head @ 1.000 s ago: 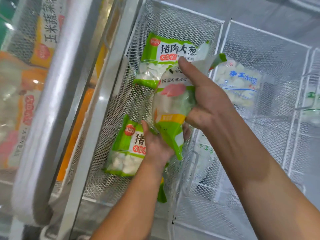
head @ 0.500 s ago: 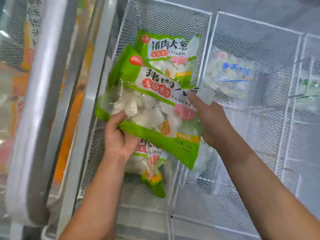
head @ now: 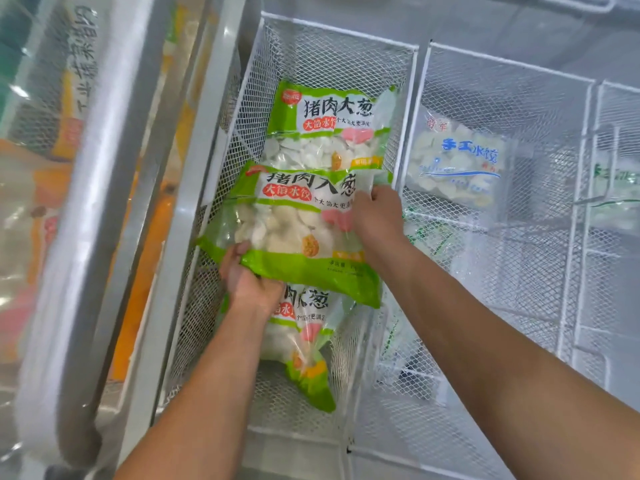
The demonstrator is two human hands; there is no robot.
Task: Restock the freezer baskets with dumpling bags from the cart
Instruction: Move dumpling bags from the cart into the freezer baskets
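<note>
A green-and-clear dumpling bag (head: 291,230) lies flat, face up, low inside the left white mesh basket (head: 332,36). My left hand (head: 247,277) grips its lower left corner. My right hand (head: 375,216) holds its right edge, fingers curled over the top right corner. A second bag of the same kind (head: 329,129) lies at the basket's far end. A third same bag (head: 304,344) lies at the near end, partly under the held bag and my left wrist.
The neighbouring mesh basket (head: 505,67) on the right holds a clear bag with blue print (head: 453,164) and more pale bags lower down. A further basket (head: 620,91) sits at the far right. The freezer's grey frame and glass lid (head: 104,202) run along the left, with orange packs beneath.
The held bag has turned from upright and folded to flat and face up, and has come down into the left basket between the other two bags. Both hands went down with it.
</note>
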